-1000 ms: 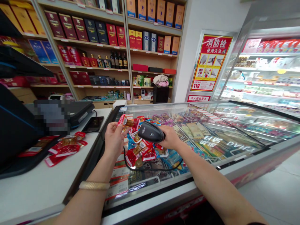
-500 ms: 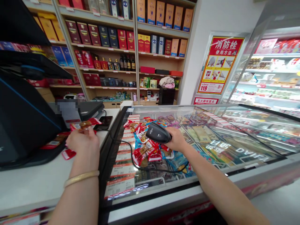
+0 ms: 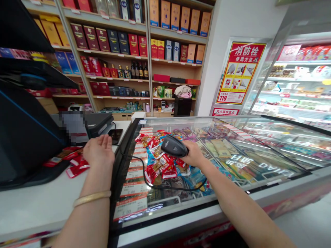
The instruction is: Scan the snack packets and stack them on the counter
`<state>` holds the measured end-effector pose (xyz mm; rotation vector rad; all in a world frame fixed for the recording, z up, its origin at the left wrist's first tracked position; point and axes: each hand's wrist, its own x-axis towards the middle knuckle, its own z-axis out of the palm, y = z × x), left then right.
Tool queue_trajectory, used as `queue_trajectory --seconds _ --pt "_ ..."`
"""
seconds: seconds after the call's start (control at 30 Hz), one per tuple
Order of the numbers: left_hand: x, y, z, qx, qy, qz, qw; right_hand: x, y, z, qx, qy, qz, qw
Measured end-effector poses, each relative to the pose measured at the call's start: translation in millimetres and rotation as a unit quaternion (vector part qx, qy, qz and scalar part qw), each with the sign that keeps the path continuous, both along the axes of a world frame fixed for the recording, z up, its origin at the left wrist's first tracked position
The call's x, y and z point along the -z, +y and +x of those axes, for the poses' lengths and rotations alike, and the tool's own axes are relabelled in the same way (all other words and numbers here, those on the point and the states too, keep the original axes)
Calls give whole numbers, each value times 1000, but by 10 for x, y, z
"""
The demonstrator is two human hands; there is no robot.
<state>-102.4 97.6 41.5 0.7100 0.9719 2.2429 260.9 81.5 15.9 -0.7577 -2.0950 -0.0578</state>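
My right hand (image 3: 193, 154) is wrapped round the handle of a black barcode scanner (image 3: 174, 146), held over the glass freezer top. Under and beside the scanner lies a heap of small red and blue snack packets (image 3: 157, 165). My left hand (image 3: 99, 150) hovers above the left counter with its fingers stretched out and nothing visible in it. Just left of that hand, several red snack packets (image 3: 77, 165) lie on the counter by the base of the checkout machine. The scanner's black cable (image 3: 144, 172) loops across the glass.
A checkout machine (image 3: 23, 127) stands on the white counter (image 3: 38, 206) at left. Near its back edge lies a dark phone (image 3: 115, 135). The glass-topped freezer (image 3: 245, 137) spans the middle and right. Shelves (image 3: 111, 55) of boxes and bottles rise behind.
My left hand has let go of a red snack packet onto the counter and moved slightly right, its fingers now opened out. My right hand and the scanner have hardly moved.
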Motion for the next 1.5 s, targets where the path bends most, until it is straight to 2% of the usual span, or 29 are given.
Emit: queue_trajectory --seconds 0.07,0.1,0.17,0.2,0.27,0.33,0.4,0.43,0.5,0.7,0.8,0.93,1.0,1.07,1.2,1.27,1.37,1.5 --pt "8 -38 288 14 32 -55 998 -2 8 8 4 -1 -4 1000" --pt "8 -70 430 25 104 -126 986 -6 11 12 6 -2 -6 1000" --pt "11 -143 674 49 283 -209 935 -17 11 18 8 -2 -7 1000" --pt "17 -176 767 63 370 -234 897 -24 8 19 8 -1 -6 1000" --pt "44 -224 893 100 491 -248 829 -39 1 19 8 0 -5 1000" --pt "82 -241 950 133 548 -259 784 -49 -6 17 8 -3 -9 1000" --pt "115 -237 966 154 566 -261 767 -50 -7 18 8 -5 -10 1000" --pt "127 -233 965 160 563 -255 770 -48 -5 20 9 -5 -9 1000" --pt "135 -227 957 173 532 -234 795 -41 1 25 11 -4 -6 1000" --pt "65 -256 954 198 311 -203 907 -49 2 29 14 -5 -7 1000" --pt "23 -258 962 164 215 -190 944 -57 -8 19 8 3 -3 1000" --pt "-6 -226 962 118 113 -166 973 -42 -5 15 8 7 -3 1000" --pt "-22 -214 956 129 44 -148 980 -32 1 18 8 9 0 1000" --pt "-45 -218 948 168 -54 -130 976 -27 4 21 9 4 4 1000" --pt "-86 -252 949 310 -219 -80 922 -34 -8 19 7 -10 6 1000" --pt "-83 -259 968 349 -242 -46 904 -41 -23 10 -2 -10 6 1000" --pt "-51 -244 1012 352 -239 -14 905 -55 -50 -11 -12 -9 11 1000" --pt "2 -226 1051 367 -206 -15 907 -76 -80 -40 -29 -11 22 999"
